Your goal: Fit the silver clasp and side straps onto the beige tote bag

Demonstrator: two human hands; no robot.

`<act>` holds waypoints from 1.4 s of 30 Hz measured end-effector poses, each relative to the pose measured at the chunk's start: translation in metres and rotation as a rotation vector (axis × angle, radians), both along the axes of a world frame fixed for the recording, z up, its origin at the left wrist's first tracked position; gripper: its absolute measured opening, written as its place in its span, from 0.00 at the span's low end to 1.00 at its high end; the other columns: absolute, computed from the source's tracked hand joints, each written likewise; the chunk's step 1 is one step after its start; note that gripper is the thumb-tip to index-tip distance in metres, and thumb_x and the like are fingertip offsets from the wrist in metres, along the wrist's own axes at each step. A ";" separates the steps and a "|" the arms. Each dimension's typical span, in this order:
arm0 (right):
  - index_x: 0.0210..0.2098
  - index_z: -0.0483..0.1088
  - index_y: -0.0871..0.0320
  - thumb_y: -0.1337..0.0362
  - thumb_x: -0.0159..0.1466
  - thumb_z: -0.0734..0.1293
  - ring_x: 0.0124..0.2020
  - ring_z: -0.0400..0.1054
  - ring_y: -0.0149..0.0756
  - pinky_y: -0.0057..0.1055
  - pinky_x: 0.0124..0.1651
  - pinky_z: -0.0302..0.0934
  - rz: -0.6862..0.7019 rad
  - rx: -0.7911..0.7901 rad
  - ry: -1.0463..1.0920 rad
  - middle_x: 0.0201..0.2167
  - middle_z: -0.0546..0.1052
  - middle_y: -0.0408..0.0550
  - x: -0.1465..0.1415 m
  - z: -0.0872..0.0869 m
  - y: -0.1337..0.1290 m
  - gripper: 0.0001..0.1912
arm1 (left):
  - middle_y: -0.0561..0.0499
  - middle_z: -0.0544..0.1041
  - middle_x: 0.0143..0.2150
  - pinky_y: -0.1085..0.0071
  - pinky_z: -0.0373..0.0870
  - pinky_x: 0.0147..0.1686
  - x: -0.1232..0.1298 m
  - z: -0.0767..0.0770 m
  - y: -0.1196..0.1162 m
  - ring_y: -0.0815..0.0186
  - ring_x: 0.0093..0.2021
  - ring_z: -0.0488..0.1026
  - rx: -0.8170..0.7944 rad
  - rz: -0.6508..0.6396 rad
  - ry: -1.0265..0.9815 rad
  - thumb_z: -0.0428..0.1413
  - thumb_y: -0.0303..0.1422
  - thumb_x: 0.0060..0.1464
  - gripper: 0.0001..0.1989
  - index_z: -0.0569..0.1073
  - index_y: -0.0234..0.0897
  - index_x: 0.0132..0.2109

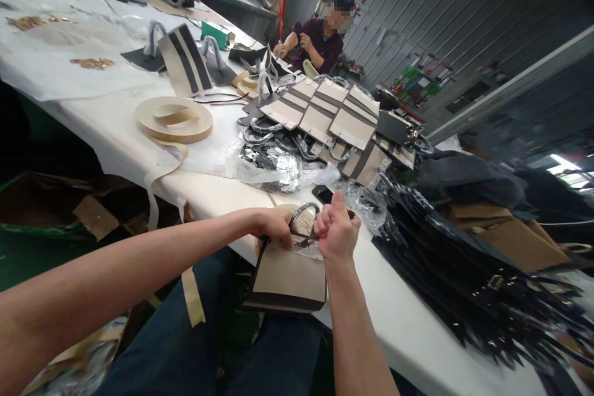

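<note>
bag (291, 275) gripped by left hand (276, 227), right hand (336, 230) fisted near its top.

Beige bag (291, 273) — left hand (273, 226) and right hand (337, 229) at top

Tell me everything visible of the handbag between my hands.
The small handbag has a beige, leather-like front with dark trim along its side and bottom. A curved, shiny dark handle stands at its top. It sits at the white table's edge, bottom toward you. Your left hand grips its upper left; your closed right hand is at its upper right.
</note>
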State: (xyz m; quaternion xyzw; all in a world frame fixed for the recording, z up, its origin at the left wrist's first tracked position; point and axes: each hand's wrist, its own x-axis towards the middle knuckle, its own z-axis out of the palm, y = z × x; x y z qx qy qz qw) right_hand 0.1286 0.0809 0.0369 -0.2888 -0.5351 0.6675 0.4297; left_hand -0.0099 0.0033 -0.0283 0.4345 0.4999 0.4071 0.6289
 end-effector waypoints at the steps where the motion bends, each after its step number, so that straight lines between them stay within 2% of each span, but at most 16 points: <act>1: 0.18 0.50 0.52 0.34 0.64 0.78 0.12 0.43 0.23 0.26 0.13 0.37 0.008 0.000 -0.006 0.14 0.51 0.32 0.001 0.000 -0.001 0.43 | 0.49 0.80 0.32 0.74 0.68 0.26 0.000 0.000 0.000 0.62 0.30 0.73 0.015 0.006 -0.004 0.69 0.27 0.30 0.14 0.80 0.33 0.31; 5: 0.19 0.49 0.52 0.36 0.67 0.77 0.13 0.43 0.23 0.26 0.14 0.37 -0.005 0.036 -0.006 0.15 0.51 0.32 0.009 -0.004 -0.009 0.42 | 0.49 0.79 0.31 0.74 0.67 0.25 -0.001 -0.002 0.000 0.62 0.30 0.73 0.026 0.010 0.005 0.70 0.27 0.31 0.14 0.79 0.32 0.31; 12: 0.20 0.53 0.56 0.50 0.77 0.72 0.16 0.46 0.24 0.27 0.20 0.43 -0.242 0.310 0.237 0.17 0.52 0.34 0.024 -0.035 -0.051 0.36 | 0.49 0.79 0.29 0.73 0.66 0.23 0.000 -0.008 0.004 0.63 0.27 0.72 -0.014 0.008 0.046 0.69 0.26 0.32 0.13 0.79 0.32 0.31; 15: 0.21 0.54 0.56 0.52 0.78 0.71 0.16 0.46 0.24 0.27 0.21 0.43 -0.277 0.347 0.287 0.18 0.52 0.35 0.027 -0.041 -0.057 0.35 | 0.50 0.77 0.26 0.74 0.65 0.22 -0.001 -0.004 0.005 0.64 0.26 0.70 -0.048 -0.011 0.087 0.69 0.25 0.33 0.11 0.78 0.32 0.29; 21: 0.19 0.54 0.56 0.49 0.76 0.72 0.16 0.46 0.24 0.28 0.20 0.44 -0.197 0.212 0.292 0.17 0.52 0.34 0.037 -0.026 -0.049 0.36 | 0.48 0.79 0.30 0.72 0.71 0.26 -0.006 0.004 0.007 0.61 0.29 0.74 -0.092 -0.086 0.087 0.70 0.27 0.32 0.15 0.80 0.32 0.32; 25: 0.19 0.57 0.56 0.49 0.75 0.74 0.16 0.45 0.24 0.27 0.19 0.43 -0.164 0.177 0.278 0.17 0.52 0.34 0.036 -0.024 -0.053 0.36 | 0.48 0.80 0.30 0.71 0.72 0.26 -0.005 0.004 0.008 0.59 0.30 0.75 -0.125 -0.094 0.082 0.71 0.27 0.30 0.17 0.80 0.32 0.33; 30: 0.18 0.55 0.55 0.45 0.72 0.76 0.14 0.47 0.24 0.26 0.17 0.43 -0.153 0.139 0.210 0.16 0.54 0.34 0.021 -0.020 -0.052 0.37 | 0.51 0.79 0.30 0.75 0.70 0.26 -0.003 0.005 0.006 0.63 0.30 0.74 -0.031 -0.049 0.058 0.70 0.25 0.29 0.16 0.79 0.33 0.32; 35: 0.18 0.55 0.54 0.40 0.65 0.80 0.12 0.47 0.23 0.26 0.14 0.39 -0.150 0.065 0.082 0.15 0.53 0.33 0.004 -0.010 -0.040 0.39 | 0.50 0.81 0.32 0.74 0.72 0.29 -0.003 -0.001 0.005 0.62 0.33 0.75 0.037 -0.020 0.064 0.69 0.25 0.30 0.16 0.79 0.33 0.32; 42: 0.20 0.53 0.52 0.37 0.64 0.79 0.11 0.47 0.23 0.26 0.12 0.38 -0.210 -0.040 -0.126 0.13 0.54 0.33 -0.019 -0.014 -0.016 0.38 | 0.50 0.79 0.30 0.72 0.72 0.23 -0.003 -0.001 0.000 0.60 0.29 0.76 -0.059 -0.052 0.011 0.66 0.23 0.31 0.14 0.78 0.33 0.32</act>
